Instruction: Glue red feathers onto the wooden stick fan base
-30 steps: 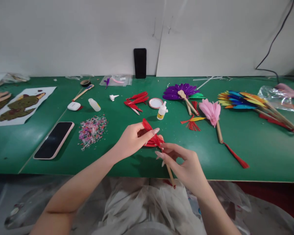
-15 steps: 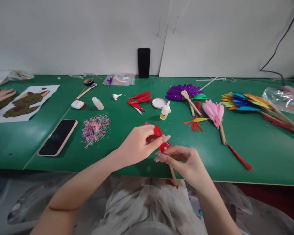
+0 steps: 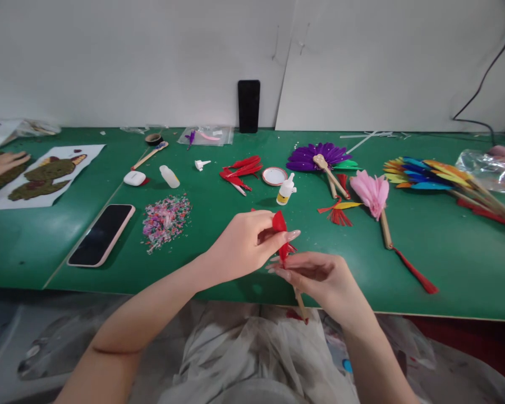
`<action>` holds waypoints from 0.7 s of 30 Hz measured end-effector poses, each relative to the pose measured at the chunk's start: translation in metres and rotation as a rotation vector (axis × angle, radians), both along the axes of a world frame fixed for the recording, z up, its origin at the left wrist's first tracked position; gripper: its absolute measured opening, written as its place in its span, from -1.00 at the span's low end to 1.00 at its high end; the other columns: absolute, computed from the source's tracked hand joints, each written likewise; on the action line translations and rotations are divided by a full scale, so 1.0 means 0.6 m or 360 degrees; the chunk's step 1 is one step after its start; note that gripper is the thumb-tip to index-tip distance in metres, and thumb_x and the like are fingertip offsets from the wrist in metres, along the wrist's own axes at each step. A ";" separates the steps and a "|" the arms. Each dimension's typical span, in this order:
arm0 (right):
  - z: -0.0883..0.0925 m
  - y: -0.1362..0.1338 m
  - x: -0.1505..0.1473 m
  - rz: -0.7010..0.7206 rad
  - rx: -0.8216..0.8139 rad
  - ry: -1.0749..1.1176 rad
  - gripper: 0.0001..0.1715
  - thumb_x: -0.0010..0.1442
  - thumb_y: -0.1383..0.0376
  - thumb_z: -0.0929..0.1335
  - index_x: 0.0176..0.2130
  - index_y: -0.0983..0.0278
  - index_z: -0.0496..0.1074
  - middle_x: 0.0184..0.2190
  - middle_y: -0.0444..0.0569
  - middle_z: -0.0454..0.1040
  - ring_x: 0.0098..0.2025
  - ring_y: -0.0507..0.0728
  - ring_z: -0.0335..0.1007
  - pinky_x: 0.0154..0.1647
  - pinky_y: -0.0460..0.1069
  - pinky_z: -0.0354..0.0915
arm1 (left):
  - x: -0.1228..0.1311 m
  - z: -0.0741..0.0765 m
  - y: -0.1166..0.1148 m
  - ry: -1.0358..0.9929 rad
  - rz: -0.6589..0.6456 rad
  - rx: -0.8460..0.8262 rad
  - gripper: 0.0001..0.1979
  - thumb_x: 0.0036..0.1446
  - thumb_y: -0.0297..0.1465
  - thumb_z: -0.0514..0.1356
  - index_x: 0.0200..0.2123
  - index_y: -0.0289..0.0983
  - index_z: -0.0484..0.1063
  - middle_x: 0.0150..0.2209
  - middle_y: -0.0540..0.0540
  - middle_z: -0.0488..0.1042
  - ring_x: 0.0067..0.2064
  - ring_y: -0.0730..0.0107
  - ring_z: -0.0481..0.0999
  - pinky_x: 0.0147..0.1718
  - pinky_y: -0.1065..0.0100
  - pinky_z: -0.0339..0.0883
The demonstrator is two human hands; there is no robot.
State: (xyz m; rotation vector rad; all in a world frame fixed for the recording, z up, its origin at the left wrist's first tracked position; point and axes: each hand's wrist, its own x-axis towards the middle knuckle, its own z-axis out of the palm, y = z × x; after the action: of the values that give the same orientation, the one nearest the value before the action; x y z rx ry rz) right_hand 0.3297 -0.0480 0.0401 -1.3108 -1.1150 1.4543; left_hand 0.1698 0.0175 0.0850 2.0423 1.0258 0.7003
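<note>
My left hand (image 3: 249,241) is closed, thumb and fingers pinching a red feather (image 3: 280,222) near the table's front edge. Just right of it, my right hand (image 3: 320,275) has its fingertips closed at the lower end of this feather. Below the hands a wooden fan handle (image 3: 300,306) sticks out past the table edge, with something red at its tip; its upper part is hidden by my fingers. More red shows behind the left hand. Beyond the hands stand a small glue bottle (image 3: 284,191) with a yellow label and a round white lid (image 3: 274,176). Loose red feathers (image 3: 243,171) lie farther left.
To the right lie a purple feather fan (image 3: 315,157), a pink one (image 3: 370,193) and several multicoloured ones (image 3: 433,175). Leftward are a bead pile (image 3: 166,221), a phone (image 3: 101,235) and a white bottle (image 3: 169,177). Another person's hand (image 3: 4,164) rests at far left.
The red feather in my fingers has turned more upright, and its tip shows more. Both hands have barely moved; the whole view has shifted slightly.
</note>
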 end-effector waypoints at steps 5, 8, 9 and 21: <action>0.005 -0.001 -0.005 -0.0043 0.0140 -0.0305 -0.78 -0.04 0.16 0.49 -0.40 0.26 0.58 -0.42 0.00 0.64 -0.37 0.21 0.58 -0.40 0.02 0.48 | 0.005 -0.003 0.003 0.0017 0.0035 -0.0027 -0.71 0.19 -0.28 0.12 -0.50 -0.29 0.46 -0.51 -0.01 0.40 -0.54 0.53 0.25 -0.54 0.44 0.11; 0.004 0.000 -0.007 -0.0121 0.0272 -0.0519 -0.81 0.04 0.18 0.44 -0.42 0.26 0.58 -0.44 -0.01 0.63 -0.43 0.17 0.55 -0.47 0.00 0.43 | 0.006 -0.005 0.009 -0.0017 0.0077 -0.0075 -0.73 0.15 -0.25 0.16 -0.52 -0.29 0.42 -0.55 0.03 0.33 -0.54 0.53 0.22 -0.55 0.44 0.09; 0.003 0.000 -0.005 -0.0128 0.0303 -0.0564 -0.81 0.06 0.19 0.43 -0.40 0.26 0.59 -0.41 -0.01 0.63 -0.43 0.17 0.54 -0.48 -0.01 0.42 | 0.005 -0.007 0.014 -0.0047 0.0111 -0.0107 -0.73 0.13 -0.24 0.18 -0.52 -0.29 0.40 -0.57 0.05 0.31 -0.54 0.53 0.22 -0.55 0.44 0.09; -0.037 -0.010 0.059 -0.0528 0.0490 -0.0980 -0.75 0.17 0.15 0.36 -0.31 0.25 0.56 -0.35 0.00 0.62 -0.39 0.13 0.49 -0.45 -0.04 0.38 | 0.003 -0.091 0.093 -0.0257 0.0683 -0.0173 -0.80 0.12 -0.26 0.21 -0.40 -0.24 0.55 -0.14 -0.13 0.38 0.02 0.18 0.31 -0.06 0.24 0.23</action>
State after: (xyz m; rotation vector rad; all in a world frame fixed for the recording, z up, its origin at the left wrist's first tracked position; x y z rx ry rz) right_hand 0.3651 -0.0538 0.0177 -1.6670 -1.3579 0.6120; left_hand 0.1717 0.0734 0.0302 1.6560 1.3896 0.9864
